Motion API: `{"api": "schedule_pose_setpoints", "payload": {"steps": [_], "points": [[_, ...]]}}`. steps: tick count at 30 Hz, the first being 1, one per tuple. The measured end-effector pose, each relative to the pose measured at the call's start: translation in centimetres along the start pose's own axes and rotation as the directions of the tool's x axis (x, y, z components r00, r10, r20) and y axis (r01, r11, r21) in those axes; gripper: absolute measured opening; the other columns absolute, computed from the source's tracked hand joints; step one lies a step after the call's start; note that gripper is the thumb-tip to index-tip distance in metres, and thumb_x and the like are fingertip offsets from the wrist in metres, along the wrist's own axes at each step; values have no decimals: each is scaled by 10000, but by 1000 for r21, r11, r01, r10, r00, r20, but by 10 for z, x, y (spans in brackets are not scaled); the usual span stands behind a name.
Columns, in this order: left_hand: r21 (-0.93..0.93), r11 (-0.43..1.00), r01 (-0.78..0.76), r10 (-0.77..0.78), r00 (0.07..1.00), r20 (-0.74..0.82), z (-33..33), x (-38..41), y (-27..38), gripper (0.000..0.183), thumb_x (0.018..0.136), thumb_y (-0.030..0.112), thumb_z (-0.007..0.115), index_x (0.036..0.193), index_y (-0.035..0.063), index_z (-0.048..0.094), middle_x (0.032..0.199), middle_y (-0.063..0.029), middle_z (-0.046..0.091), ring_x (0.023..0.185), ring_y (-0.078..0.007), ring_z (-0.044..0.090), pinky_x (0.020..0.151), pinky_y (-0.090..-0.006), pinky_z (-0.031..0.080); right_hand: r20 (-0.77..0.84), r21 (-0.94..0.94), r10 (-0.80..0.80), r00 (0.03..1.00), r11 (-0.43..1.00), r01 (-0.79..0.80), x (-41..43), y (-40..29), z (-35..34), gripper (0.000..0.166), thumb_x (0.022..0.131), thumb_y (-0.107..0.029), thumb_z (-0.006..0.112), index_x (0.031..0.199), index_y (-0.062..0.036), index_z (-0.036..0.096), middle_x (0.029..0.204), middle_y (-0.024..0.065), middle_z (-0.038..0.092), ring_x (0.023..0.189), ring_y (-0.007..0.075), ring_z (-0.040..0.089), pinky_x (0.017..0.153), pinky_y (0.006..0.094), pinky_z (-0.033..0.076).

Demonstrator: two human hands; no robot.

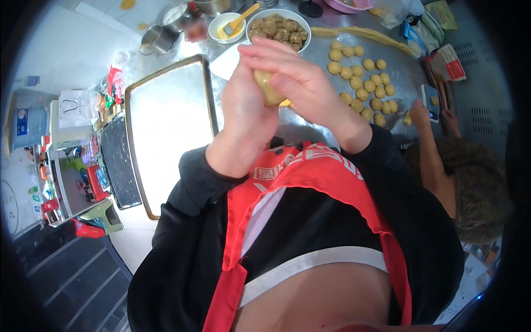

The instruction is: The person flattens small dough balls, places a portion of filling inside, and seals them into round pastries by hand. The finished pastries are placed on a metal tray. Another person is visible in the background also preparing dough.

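A ball of yellow dough (pixel 267 88) is cupped between my two palms over the worktop's near edge. My left hand (pixel 244 103) supports it from the left. My right hand (pixel 309 81) closes over it from the right, fingertips overlapping those of the left. Just beyond my fingers, a white bowl (pixel 308 28) holds many brown filling balls (pixel 276 27), partly covered by my hand. Rows of smooth yellow dough balls (pixel 362 95) lie on the metal worktop to the right. Under my right wrist a small yellow patch shows, mostly hidden.
A large baking tray (pixel 170 120) stands at left, beside a dark tray (pixel 120 162). A brush (pixel 244 17) rests in a bowl of yellow liquid (pixel 212 28). Long dough strips (pixel 373 34) lie farther back. At right, a co-worker's hand (pixel 420 113) is near a small scale (pixel 430 92).
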State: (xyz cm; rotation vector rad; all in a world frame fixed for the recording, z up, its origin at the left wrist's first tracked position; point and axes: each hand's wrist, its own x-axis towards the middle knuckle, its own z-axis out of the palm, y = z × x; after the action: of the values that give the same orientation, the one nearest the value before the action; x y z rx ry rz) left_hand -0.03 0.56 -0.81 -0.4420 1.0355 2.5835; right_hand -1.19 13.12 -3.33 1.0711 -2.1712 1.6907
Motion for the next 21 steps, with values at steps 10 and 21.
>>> {"api": "schedule_pose_setpoints", "payload": {"steps": [10, 21], "points": [[105, 994, 35, -45, 994, 95, -13, 10, 11, 557, 994, 475, 294, 1207, -5, 482, 1187, -131, 562, 1111, -260, 554, 933, -388, 463, 91, -149, 174, 981, 976, -159, -1, -26, -17, 564, 718, -157, 767, 1231, -68, 549, 1243, 126, 555, 1171, 309, 524, 979, 395, 417], [-90, 991, 100, -87, 986, 143, -6, 30, -29, 624, 969, 536, 287, 1312, 42, 453, 1287, -117, 522, 1219, -271, 482, 1037, -424, 373, -287, -404, -200, 937, 912, 72, -16, 1, -2, 584, 754, -334, 733, 1199, -7, 541, 1297, 175, 503, 1241, 356, 448, 1014, 457, 361]]}}
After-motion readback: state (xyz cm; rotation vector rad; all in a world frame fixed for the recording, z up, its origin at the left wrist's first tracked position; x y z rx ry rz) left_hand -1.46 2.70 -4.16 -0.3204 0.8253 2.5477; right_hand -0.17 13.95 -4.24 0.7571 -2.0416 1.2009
